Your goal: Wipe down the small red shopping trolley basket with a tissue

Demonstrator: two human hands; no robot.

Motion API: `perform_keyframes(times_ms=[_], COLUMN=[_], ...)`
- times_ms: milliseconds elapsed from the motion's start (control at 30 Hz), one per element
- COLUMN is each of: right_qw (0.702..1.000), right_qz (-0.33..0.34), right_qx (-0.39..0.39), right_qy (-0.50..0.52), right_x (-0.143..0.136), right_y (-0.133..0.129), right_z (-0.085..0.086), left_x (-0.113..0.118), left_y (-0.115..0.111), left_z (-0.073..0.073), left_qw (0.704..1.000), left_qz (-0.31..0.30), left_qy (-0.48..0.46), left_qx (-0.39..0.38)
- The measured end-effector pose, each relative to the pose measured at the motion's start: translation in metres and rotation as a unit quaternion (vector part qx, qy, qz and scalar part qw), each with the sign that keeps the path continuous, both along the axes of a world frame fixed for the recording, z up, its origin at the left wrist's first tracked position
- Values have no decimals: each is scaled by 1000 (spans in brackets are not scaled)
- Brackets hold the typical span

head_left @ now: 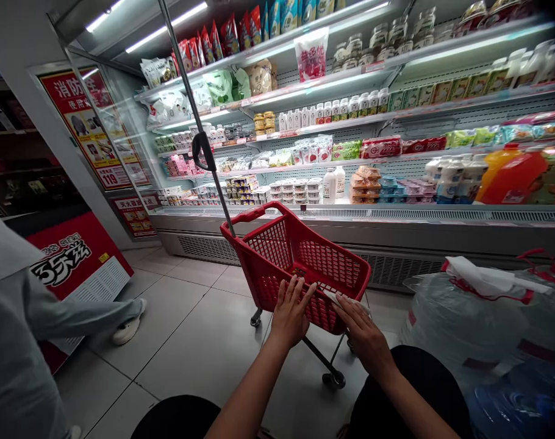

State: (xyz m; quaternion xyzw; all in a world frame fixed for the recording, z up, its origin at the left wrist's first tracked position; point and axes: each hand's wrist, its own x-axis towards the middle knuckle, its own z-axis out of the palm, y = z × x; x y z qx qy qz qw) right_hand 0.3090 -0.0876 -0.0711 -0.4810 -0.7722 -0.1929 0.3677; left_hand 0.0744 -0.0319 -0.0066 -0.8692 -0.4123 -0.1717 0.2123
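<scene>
L hand point(290, 320) + R hand point(363, 332) at near rim of red shopping cart point(327, 262)

L hand reaches fwd, palm down, fingers long and fanned a bit apart, tips over the rim. R hand slants in from lower R, back up, fingers straight and pressed close together over a white cloth point(331, 295) at the same rim; can't tell if the thumb pinches it, it's out of sight. Cart stands on the tiled floor point(181, 317), btwn my knees point(410, 384) and the fridge case point(442, 236).

Hard to see: both palms, and most of the cloth, so it may be tissue. Small dark stuff point(299, 271) on the basket floor, by my L fingertips, too unclear to ID. Cart's pole point(181, 61) w/ black clip point(204, 152) runs off the top. Person point(12, 341) at L is cropped, no head in view; bagged water bottles point(465, 317) at R are blurry, partly cut off.
</scene>
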Motion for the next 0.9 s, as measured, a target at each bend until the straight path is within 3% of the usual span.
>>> perform_keyframes(times_ms=[200, 400, 500, 600, 700, 900], right_qw=[1000, 998, 997, 997, 998, 999], right_qz=[3, -20, -33, -49, -52, -24], right_qx=[-1, -8, -11, -2, 10, 27], right_qy=[22, 64, 66, 61, 40, -25], right_x=[6, 8, 11, 9, -9, -84], right_y=[-6, -11, -12, -8, 3, 34], right_z=[3, 6, 4, 4, 13, 39], left_x=[-12, -54, -67, -65, -55, -42], left_y=[-8, 7, 9, 3, -4, -12], left_z=[8, 27, 26, 18, 10, 5], left_qw=[1000, 996, 996, 995, 993, 991], left_qz=[-6, 72, 80, 82, 90, 111], left_qy=[18, -36, -43, -57, -76, -73], left_qx=[14, 25, 20, 11, 6, 17])
